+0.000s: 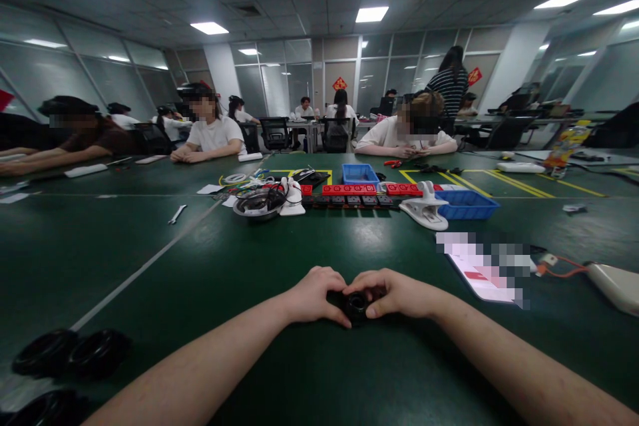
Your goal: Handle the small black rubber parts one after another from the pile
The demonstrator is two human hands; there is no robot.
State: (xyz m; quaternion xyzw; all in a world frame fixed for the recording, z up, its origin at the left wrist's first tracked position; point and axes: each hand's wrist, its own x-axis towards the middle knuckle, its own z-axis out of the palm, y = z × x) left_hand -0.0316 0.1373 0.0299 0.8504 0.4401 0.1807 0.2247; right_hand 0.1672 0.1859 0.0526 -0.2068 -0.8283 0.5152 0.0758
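Observation:
Between my two hands, on the green tabletop (239, 266), is a small black round part (356, 305) with a ring-shaped opening facing up. My left hand (319, 296) curls around its left side, thumb low and fingers at the back. From the right, my right hand (387, 293) grips the same part, with the thumb at the front and the fingers behind. My fingers cover much of its edge, so its full shape is hidden. Several similar black rings (47, 353) lie at the lower left, beside my left forearm.
Ahead stand a metal bowl (257, 205) with cables, a red power strip (349, 190), blue bins (464, 205) and a white clip stand (426, 208). A wrench (177, 213) lies left. On the right are a phone (486, 279) and a power bank (614, 285). People sit across the table.

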